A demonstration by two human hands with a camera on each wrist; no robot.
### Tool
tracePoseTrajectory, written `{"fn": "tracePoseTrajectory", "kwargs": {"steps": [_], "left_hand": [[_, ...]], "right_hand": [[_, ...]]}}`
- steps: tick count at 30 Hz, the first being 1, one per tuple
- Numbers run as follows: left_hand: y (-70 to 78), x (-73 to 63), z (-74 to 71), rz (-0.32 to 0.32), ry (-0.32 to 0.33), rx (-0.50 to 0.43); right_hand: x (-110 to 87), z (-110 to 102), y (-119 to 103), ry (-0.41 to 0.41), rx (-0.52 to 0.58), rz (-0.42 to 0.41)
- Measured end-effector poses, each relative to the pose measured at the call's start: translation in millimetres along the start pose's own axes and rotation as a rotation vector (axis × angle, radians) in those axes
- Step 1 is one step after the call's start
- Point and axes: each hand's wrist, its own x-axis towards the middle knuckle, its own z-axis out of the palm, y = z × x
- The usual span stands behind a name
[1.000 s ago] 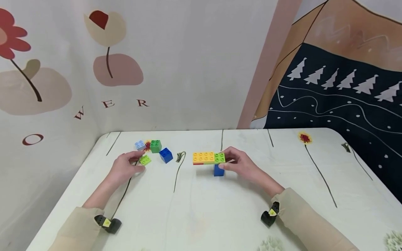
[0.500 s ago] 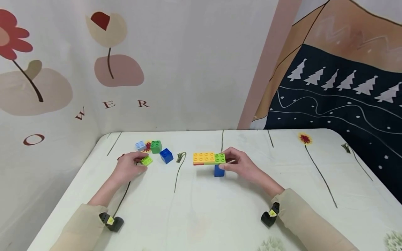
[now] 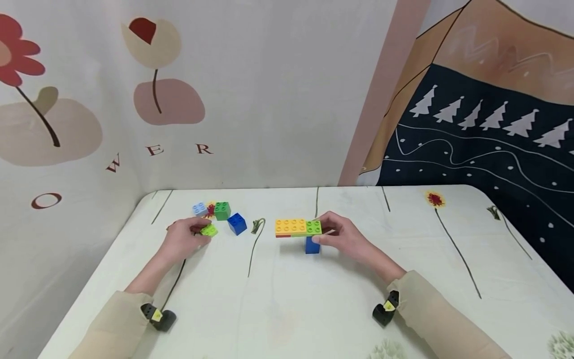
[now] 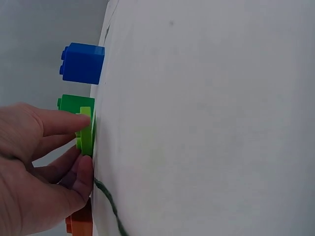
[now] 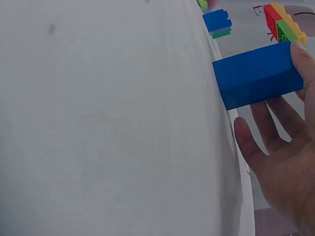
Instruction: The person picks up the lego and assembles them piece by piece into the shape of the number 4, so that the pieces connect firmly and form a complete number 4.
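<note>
My left hand [image 3: 184,238] pinches a thin lime-green brick [image 3: 209,230] low over the table; the left wrist view shows the brick [image 4: 86,130] upright on edge between fingertips and thumb. My right hand [image 3: 343,232] grips a built piece at its right end. That piece has a blue column [image 5: 258,73] of two stacked blocks standing on the table. Across its top, a yellow brick [image 3: 290,227] and a lime-green brick [image 3: 314,227] reach out leftward, with a red brick [image 5: 271,18] underneath the yellow one. Part of the column is behind my right thumb.
Beyond my left hand lie a light-blue brick [image 3: 200,209], a green block [image 3: 221,211] and a tilted blue block [image 3: 236,224]. An orange-red brick [image 4: 81,222] is partly hidden by the left hand. A flower-printed white cloth [image 3: 278,309] covers the table, against a curtained wall.
My left hand has shifted slightly right with the lime-green brick, and a bit of red now shows behind the hand. The right hand and the built piece have stayed in place.
</note>
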Motion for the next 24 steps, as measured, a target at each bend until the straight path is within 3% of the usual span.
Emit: {"fn": "tracePoseTrajectory", "kwargs": {"steps": [7,17,24], "left_hand": [[2.2,-0.7,-2.6,-0.018,0.032,-0.06],[17.4,-10.7,-7.6,0.07,0.118,-0.162],[35.6,-12.2,-4.7,0.112,0.094,-0.262]], "right_hand": [[-1.2,1,0,0.005,0.004,0.009],[0.9,1,1,0.003,0.004,0.002],[0.4,0,1,0.004,0.007,0.0]]}}
